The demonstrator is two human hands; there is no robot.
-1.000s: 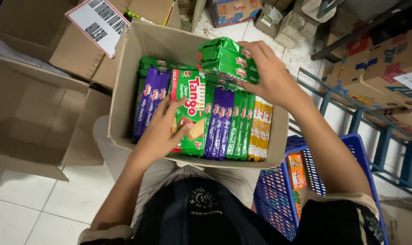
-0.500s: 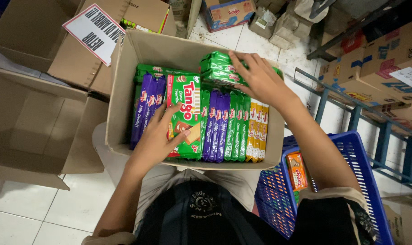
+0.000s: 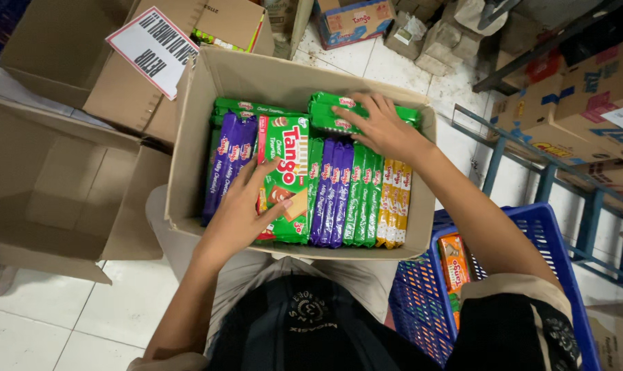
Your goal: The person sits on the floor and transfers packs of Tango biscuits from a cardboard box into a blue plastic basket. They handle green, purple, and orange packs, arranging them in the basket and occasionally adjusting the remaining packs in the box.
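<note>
An open cardboard box [image 3: 188,144] rests on my lap, filled with upright wafer packs in purple, green and yellow. My left hand [image 3: 239,209] lies flat against a large green wafer pack [image 3: 291,154] and the purple packs [image 3: 225,158] beside it, fingers spread. My right hand [image 3: 380,127] presses down on a bundle of green packs [image 3: 332,113] lying across the far right end of the box, above the yellow packs [image 3: 394,203].
An empty open cardboard box [image 3: 57,185] stands at my left. A blue plastic basket [image 3: 551,240] with orange packs is at my right. More boxes, one with a white paper label [image 3: 153,48], and a blue metal rack [image 3: 565,178] stand behind.
My right hand has lowered the bundle of green packs from above the box down onto the far right end. The left hand stays on the large green pack.
</note>
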